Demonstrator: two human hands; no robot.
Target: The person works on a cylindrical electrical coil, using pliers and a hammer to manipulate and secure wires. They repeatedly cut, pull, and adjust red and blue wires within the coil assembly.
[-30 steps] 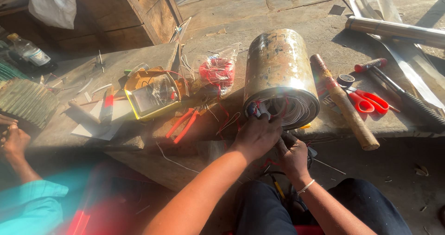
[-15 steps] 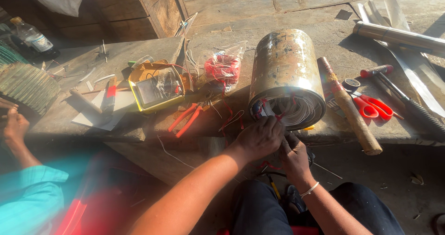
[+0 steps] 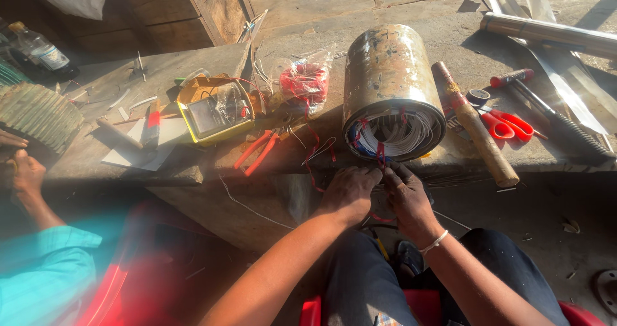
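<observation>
A rusty metal cylinder (image 3: 385,75) lies on its side on a concrete slab (image 3: 360,17), its open end facing me and packed with white wire windings (image 3: 402,136) tied with red and blue wires. My left hand (image 3: 350,191) and my right hand (image 3: 406,194) are side by side just below that open end. Both pinch a thin red wire (image 3: 380,156) that hangs from the windings.
Orange pliers (image 3: 257,151) and a yellow meter (image 3: 215,111) lie left of the cylinder. A wooden-handled tool (image 3: 474,123), red scissors (image 3: 508,123) and a metal pipe (image 3: 546,34) lie right. Another person's hand (image 3: 26,175) and teal sleeve (image 3: 45,271) are at far left.
Both my hands have dropped from the cylinder's open face to just under its rim. The windings and tied wires are now uncovered.
</observation>
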